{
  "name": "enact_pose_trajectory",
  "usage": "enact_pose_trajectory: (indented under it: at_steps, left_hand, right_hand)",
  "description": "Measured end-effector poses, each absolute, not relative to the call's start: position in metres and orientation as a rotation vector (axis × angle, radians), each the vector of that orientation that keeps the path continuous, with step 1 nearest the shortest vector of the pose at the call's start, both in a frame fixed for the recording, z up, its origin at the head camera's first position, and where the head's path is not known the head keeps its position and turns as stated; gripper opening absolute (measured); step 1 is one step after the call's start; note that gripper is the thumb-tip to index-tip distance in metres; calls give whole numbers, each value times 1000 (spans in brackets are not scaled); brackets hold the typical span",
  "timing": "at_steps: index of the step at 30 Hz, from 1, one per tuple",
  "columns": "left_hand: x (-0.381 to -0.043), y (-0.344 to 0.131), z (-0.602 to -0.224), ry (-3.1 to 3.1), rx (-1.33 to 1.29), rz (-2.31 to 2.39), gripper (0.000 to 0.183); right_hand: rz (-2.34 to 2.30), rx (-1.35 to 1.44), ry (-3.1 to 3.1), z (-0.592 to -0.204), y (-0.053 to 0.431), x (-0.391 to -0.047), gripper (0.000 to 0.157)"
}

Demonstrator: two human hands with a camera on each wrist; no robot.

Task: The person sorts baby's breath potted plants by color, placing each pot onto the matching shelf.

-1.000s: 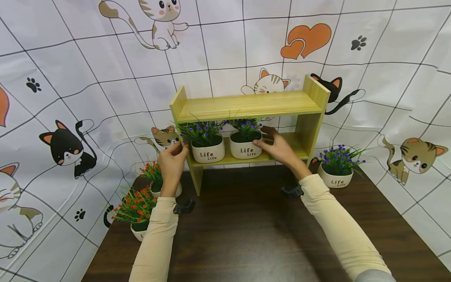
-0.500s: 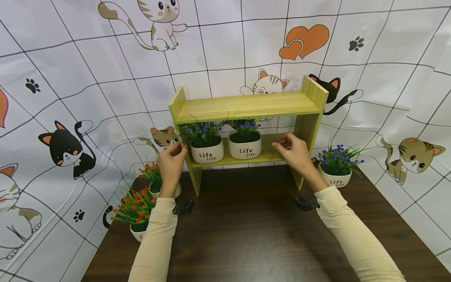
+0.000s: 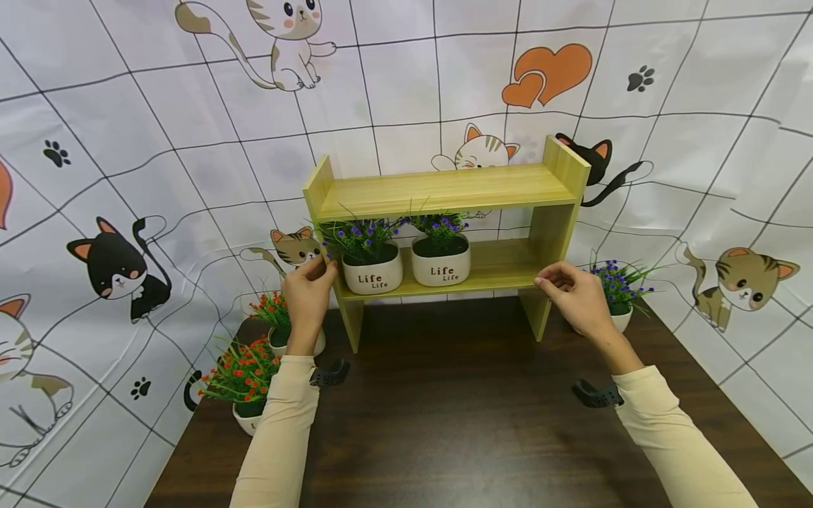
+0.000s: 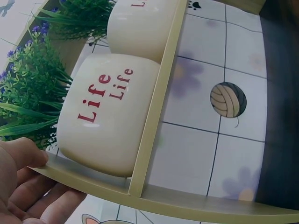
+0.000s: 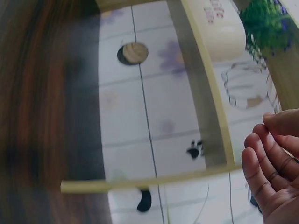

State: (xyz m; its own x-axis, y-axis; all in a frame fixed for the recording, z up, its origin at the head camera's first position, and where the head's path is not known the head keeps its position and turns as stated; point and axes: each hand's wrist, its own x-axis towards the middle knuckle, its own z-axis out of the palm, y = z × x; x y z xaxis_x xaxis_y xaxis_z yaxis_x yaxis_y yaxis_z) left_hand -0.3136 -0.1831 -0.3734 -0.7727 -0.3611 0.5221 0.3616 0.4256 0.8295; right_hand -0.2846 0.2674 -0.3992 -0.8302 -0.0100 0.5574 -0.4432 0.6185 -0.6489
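Note:
Two white pots marked "Life" with purple-flowered plants, the left pot and the right pot, stand side by side on the middle board of a light wooden shelf. My left hand pinches the shelf's left side panel. In the left wrist view the thumb lies on the panel's inner side, beside the near pot, with the other fingers outside. My right hand is in front of the right side panel and holds nothing. Its fingers are loosely bent in the right wrist view.
Another purple-flowered pot stands right of the shelf, partly behind my right hand. On the left are two orange-flowered plants, a front one and a rear one. The dark table meets a cat-patterned wall.
My right hand has let go of the right-hand pot and moved right, past the middle board to the right side panel. My left hand stays on the left panel.

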Motion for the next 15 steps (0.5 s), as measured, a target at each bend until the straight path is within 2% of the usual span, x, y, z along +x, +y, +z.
enact_pose_trajectory:
  at_steps: [15]
  left_hand:
    - [-315,-183,-374,-1998,3,-1400,27]
  right_hand:
    - [1140,143,-2391,-423,353,-250,20]
